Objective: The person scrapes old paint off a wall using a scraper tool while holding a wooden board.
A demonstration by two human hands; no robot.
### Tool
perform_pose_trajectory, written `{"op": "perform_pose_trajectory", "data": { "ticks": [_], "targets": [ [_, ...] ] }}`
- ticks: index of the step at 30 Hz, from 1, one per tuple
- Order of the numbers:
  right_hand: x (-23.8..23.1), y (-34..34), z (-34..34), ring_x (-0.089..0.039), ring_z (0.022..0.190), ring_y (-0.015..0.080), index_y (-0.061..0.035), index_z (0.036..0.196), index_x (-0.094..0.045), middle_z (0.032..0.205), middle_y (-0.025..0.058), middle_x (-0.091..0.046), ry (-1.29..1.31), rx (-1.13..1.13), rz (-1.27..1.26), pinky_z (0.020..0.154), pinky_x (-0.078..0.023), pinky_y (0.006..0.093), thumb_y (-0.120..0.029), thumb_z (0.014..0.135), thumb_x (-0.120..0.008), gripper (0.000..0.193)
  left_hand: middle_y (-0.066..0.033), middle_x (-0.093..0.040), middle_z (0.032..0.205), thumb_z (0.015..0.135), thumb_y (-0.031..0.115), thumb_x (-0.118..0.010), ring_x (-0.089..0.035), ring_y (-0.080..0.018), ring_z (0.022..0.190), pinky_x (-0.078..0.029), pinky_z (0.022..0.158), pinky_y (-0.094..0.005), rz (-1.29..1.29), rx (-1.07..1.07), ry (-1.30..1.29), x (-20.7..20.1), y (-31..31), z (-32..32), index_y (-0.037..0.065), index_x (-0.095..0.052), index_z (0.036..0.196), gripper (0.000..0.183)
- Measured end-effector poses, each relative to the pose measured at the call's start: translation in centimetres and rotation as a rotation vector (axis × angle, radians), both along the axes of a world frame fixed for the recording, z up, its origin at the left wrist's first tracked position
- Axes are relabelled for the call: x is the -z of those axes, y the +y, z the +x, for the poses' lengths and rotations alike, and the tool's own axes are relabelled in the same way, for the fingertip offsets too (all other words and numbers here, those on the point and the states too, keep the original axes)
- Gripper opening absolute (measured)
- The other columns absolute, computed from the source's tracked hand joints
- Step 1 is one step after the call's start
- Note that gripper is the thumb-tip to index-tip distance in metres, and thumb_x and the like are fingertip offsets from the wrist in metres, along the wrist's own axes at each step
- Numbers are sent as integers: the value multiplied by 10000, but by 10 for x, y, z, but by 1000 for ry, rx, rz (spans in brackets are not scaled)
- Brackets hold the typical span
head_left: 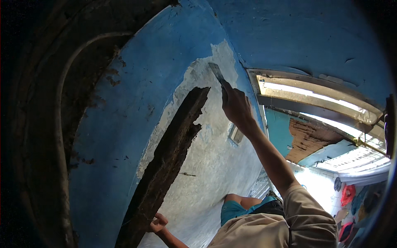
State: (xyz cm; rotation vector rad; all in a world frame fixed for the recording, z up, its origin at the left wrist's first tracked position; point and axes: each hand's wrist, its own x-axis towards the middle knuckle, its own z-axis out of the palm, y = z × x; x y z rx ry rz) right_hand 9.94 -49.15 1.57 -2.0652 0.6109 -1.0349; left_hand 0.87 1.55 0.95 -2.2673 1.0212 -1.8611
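My right hand (237,104) grips a scraper (216,72); below, my left hand (158,223) is at a ragged plank (166,159), its hold I can't tell.

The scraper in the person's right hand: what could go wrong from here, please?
The scraper might slip on the mottled pale patch and jar the right hand. The dark beam's ragged edge could scratch the left hand beside it. The blue paint bordering the patch might flake off.
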Motion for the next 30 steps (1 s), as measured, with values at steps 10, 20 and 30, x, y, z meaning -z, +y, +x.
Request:
{"op": "perform_pose_trajectory", "data": {
  "ticks": [10,20,30],
  "targets": [
    [-11,-10,-3,-630,755,463,-161,1210,-583,828,255,-655,35,46,-23,647,-510,542,-248,972,-483,273,-117,-627,823,753,109,-657,-585,-309,733,-434,675,-402,-19,30,-38,1,-12,3,29,-625,864,141],
    [-17,-6,-7,-637,756,437,-128,1194,-597,810,235,-654,-29,-30,50,671,-503,529,-214,961,-500,266,-77,-633,823,762,131,-665,-568,-259,703,-421,668,-371,-29,15,-19,12,-3,7,57,-641,872,134],
    [-30,-7,-13,-634,760,445,-116,1199,-593,843,249,-654,-100,-51,71,634,-496,522,-223,966,-505,271,-101,-643,822,779,129,-659,-602,-267,724,-437,671,-366,18,0,-31,5,-6,3,39,-625,866,130]
  ]
}}
